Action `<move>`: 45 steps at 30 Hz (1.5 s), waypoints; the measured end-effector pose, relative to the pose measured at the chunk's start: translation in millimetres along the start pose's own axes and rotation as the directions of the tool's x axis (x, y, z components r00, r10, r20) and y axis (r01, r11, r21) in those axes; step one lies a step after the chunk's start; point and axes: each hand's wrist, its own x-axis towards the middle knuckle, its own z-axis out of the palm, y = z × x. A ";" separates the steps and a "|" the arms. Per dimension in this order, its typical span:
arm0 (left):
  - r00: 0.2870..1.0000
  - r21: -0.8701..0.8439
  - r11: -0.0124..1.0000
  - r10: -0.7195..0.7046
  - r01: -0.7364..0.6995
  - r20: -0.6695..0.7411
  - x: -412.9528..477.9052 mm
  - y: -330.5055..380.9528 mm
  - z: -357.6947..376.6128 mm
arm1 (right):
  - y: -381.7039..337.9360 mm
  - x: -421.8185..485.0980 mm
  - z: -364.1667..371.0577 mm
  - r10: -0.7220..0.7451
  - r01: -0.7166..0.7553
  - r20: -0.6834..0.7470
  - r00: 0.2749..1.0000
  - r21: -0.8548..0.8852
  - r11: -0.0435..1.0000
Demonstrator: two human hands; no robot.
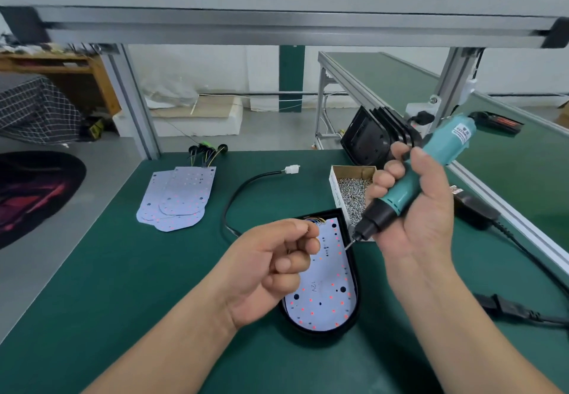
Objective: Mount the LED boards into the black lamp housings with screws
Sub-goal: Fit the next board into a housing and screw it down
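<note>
My right hand (415, 218) grasps the screwdriver (406, 189), bit aimed toward 8 o'clock at the LED board (329, 286) in its housing (320, 334), long axis 12-to-6. My left hand (271, 267) is curled; contents indeterminate.

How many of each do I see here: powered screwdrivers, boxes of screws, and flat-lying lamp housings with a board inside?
Electric screwdriver: 1
Box of screws: 1
Black housing with LED board inside: 1
Total: 3
</note>
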 end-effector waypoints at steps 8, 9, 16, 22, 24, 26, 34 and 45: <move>0.996 0.340 0.936 0.069 -0.086 0.063 -5.0 -8.7 8.5 | -13.2 -8.6 -1.4 -0.064 0.056 0.071 0.995 0.104 0.993; 0.995 0.381 0.919 0.084 -0.100 0.058 -5.4 -9.9 10.0 | -14.4 -9.7 -0.9 -0.061 0.051 0.083 0.995 0.122 0.991; 0.990 0.419 0.897 0.128 -0.138 0.054 -3.7 -15.4 8.2 | -12.0 -16.8 4.5 -0.039 0.027 0.117 0.992 0.105 0.994; 0.990 0.433 0.890 0.130 -0.140 0.054 -1.4 -18.2 7.0 | -9.3 -21.3 4.4 -0.042 0.025 0.150 0.988 0.108 0.994; 0.990 0.439 0.887 0.127 -0.142 0.064 -1.3 -20.0 6.7 | -10.1 -20.7 4.2 -0.050 0.033 0.151 0.987 0.115 0.993; 0.990 0.441 0.886 0.126 -0.142 0.067 -1.1 -20.9 6.6 | -11.0 -20.0 3.8 -0.060 0.042 0.154 0.986 0.116 0.992; 0.991 0.437 0.889 0.121 -0.137 0.064 -0.2 -21.9 5.8 | -8.7 -19.0 2.8 -0.055 0.041 0.151 0.987 0.094 0.995; 0.991 0.405 0.905 0.134 -0.133 0.027 -0.4 -24.5 9.2 | -7.3 -19.9 1.8 -0.067 0.058 0.211 0.975 0.052 0.997</move>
